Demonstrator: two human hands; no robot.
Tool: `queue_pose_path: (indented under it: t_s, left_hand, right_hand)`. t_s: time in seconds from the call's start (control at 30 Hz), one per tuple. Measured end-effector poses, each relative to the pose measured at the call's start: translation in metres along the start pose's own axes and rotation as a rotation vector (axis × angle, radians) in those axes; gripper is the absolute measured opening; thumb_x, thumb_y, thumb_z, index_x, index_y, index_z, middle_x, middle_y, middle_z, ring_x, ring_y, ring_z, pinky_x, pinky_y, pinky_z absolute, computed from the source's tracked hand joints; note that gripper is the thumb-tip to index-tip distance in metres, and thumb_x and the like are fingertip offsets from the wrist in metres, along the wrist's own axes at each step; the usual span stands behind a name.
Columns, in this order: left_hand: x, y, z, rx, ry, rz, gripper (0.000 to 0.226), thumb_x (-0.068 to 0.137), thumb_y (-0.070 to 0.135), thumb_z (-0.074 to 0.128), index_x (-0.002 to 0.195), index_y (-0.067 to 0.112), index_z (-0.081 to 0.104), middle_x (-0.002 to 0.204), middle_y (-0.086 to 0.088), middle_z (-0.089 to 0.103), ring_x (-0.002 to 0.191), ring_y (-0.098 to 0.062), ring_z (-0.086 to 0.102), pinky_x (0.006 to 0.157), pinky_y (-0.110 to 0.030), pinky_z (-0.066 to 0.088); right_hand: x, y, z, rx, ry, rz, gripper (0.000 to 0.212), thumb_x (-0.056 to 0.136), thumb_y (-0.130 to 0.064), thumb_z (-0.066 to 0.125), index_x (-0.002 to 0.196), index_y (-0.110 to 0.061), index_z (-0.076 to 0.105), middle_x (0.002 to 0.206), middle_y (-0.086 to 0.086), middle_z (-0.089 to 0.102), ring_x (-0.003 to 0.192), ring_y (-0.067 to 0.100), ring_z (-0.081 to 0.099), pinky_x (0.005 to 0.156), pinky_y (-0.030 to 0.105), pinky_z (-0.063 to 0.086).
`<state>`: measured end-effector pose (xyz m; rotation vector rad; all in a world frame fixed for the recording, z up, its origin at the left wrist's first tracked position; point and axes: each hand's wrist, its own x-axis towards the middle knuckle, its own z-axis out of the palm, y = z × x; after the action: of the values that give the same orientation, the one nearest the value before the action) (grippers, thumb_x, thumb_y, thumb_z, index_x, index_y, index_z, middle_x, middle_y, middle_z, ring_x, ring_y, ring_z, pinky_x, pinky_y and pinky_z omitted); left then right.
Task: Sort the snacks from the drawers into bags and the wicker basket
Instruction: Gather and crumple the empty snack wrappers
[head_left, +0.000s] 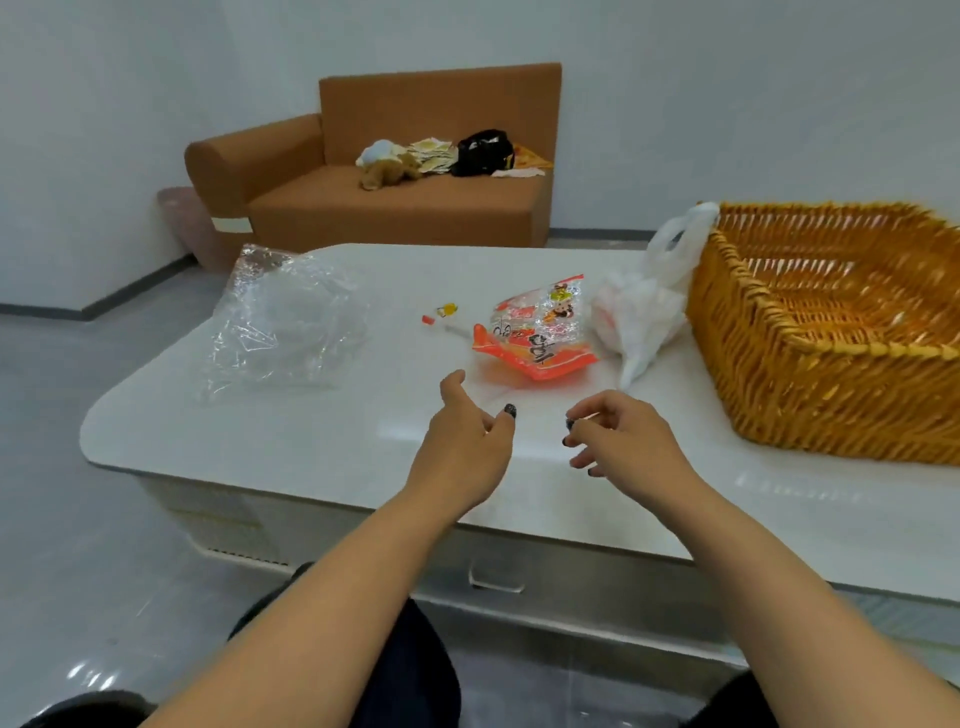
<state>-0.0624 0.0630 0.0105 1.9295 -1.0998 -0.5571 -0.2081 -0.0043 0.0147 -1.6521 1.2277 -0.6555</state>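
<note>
Nearest the camera, two bare forearms are stretched forward over the near edge of a white table (322, 457). Dark-trousered knees are seen below them, and a closed drawer with a pale handle (496, 579) is set in the table's front.

Above the tabletop, the left hand (462, 441) is held with its thumb raised and its fingers loosely curled; nothing is gripped in it. Just beside it, the right hand (623, 441) is held with the fingers bent inward and the dark-nailed fingertips drawn close together. Whether anything small is pinched between them cannot be told.

Beyond the hands, an orange snack packet (535, 332) with clear panels and cartoon print is lying on the table, near its middle. A few small sweets (444, 312) are scattered just to its left. Well apart on the left side, a crumpled clear plastic bag (280, 322) is spread flat. To the right of the packet, a white plastic bag (644, 301) is slumped against the side of the wicker basket (810, 384), which is standing at the table's right end with no contents visible inside.

Farther back, a brown sofa (405, 202) is placed against the pale wall; a plush toy (387, 169), some papers and a black bag (483, 153) are piled on its seat.
</note>
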Motion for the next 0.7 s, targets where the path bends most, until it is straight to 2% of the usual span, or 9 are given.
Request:
queue_pose_path:
  t_s: [0.07, 0.13, 0.2, 0.27, 0.33, 0.47, 0.57, 0.63, 0.7]
  left_hand:
    - [0.019, -0.003, 0.016, -0.047, 0.012, -0.046, 0.068, 0.099, 0.030, 0.052, 0.152, 0.016, 0.010, 0.083, 0.010, 0.061, 0.089, -0.020, 0.068, 0.089, -0.038, 0.053]
    - [0.040, -0.006, 0.026, -0.161, 0.029, -0.149, 0.071, 0.099, 0.027, 0.054, 0.152, 0.015, 0.009, 0.087, 0.007, 0.057, 0.089, -0.023, 0.067, 0.080, -0.039, 0.058]
    - [0.060, -0.005, 0.034, -0.328, 0.009, -0.279, 0.073, 0.098, 0.026, 0.056, 0.152, 0.013, 0.008, 0.107, -0.004, 0.057, 0.085, -0.019, 0.065, 0.065, -0.029, 0.057]
    - [0.079, -0.005, 0.039, -0.425, -0.015, -0.346, 0.074, 0.097, 0.029, 0.058, 0.150, 0.011, 0.011, 0.120, -0.011, 0.053, 0.086, -0.017, 0.064, 0.059, -0.024, 0.055]
    - [0.097, -0.008, 0.043, -0.472, -0.033, -0.392, 0.068, 0.095, 0.031, 0.060, 0.145, 0.008, 0.021, 0.113, -0.012, 0.056, 0.090, -0.020, 0.066, 0.061, -0.026, 0.057]
    - [0.128, -0.018, 0.045, -0.657, -0.116, -0.433, 0.027, 0.098, 0.030, 0.057, 0.115, 0.009, 0.055, 0.111, -0.011, 0.063, 0.085, -0.018, 0.066, 0.065, -0.027, 0.055]
    - [0.141, -0.020, 0.046, -0.748, -0.085, -0.422, 0.023, 0.099, 0.021, 0.055, 0.118, 0.010, 0.062, 0.108, -0.009, 0.072, 0.093, -0.021, 0.070, 0.078, -0.033, 0.057]
    - [0.141, -0.015, 0.046, -0.763, -0.063, -0.423, 0.022, 0.100, 0.010, 0.048, 0.118, 0.010, 0.061, 0.097, -0.006, 0.073, 0.086, -0.019, 0.070, 0.074, -0.033, 0.057]
    - [0.136, -0.009, 0.041, -0.746, -0.038, -0.408, 0.027, 0.099, 0.000, 0.043, 0.116, 0.010, 0.061, 0.097, -0.007, 0.072, 0.080, -0.018, 0.069, 0.068, -0.032, 0.059]
  right_hand:
    - [0.016, 0.007, -0.013, -0.019, 0.041, 0.023, 0.011, 0.089, -0.014, 0.053, 0.093, -0.018, 0.063, 0.087, 0.002, 0.071, 0.071, 0.016, 0.070, 0.073, 0.036, 0.056]
    - [0.031, 0.013, -0.021, -0.019, 0.079, 0.039, 0.012, 0.088, -0.013, 0.052, 0.091, -0.017, 0.062, 0.087, 0.003, 0.071, 0.070, 0.018, 0.070, 0.072, 0.037, 0.055]
    - [0.041, 0.017, -0.024, -0.006, 0.102, 0.048, 0.012, 0.088, -0.012, 0.052, 0.089, -0.017, 0.062, 0.086, 0.004, 0.071, 0.070, 0.019, 0.070, 0.071, 0.036, 0.055]
    - [0.047, 0.020, -0.022, -0.006, 0.105, 0.053, 0.011, 0.087, -0.012, 0.052, 0.089, -0.016, 0.062, 0.086, 0.004, 0.070, 0.072, 0.021, 0.070, 0.067, 0.033, 0.054]
    - [0.050, 0.023, -0.016, -0.015, 0.093, 0.051, 0.011, 0.086, -0.012, 0.052, 0.086, -0.018, 0.062, 0.088, 0.005, 0.069, 0.076, 0.023, 0.069, 0.064, 0.031, 0.052]
    - [0.053, 0.022, -0.006, -0.040, 0.058, 0.026, 0.011, 0.085, -0.015, 0.052, 0.084, -0.022, 0.061, 0.091, 0.003, 0.068, 0.082, 0.024, 0.068, 0.068, 0.033, 0.053]
    - [0.052, 0.018, -0.002, -0.033, 0.049, 0.007, 0.010, 0.085, -0.015, 0.053, 0.086, -0.020, 0.062, 0.087, 0.003, 0.069, 0.078, 0.023, 0.069, 0.065, 0.031, 0.053]
    - [0.051, 0.018, -0.002, -0.022, 0.046, 0.012, 0.010, 0.086, -0.014, 0.053, 0.088, -0.018, 0.062, 0.086, 0.004, 0.070, 0.075, 0.021, 0.070, 0.063, 0.030, 0.052]
    - [0.049, 0.019, -0.002, -0.028, 0.042, 0.023, 0.009, 0.088, -0.016, 0.054, 0.090, -0.017, 0.062, 0.088, 0.004, 0.070, 0.072, 0.019, 0.070, 0.064, 0.029, 0.052]
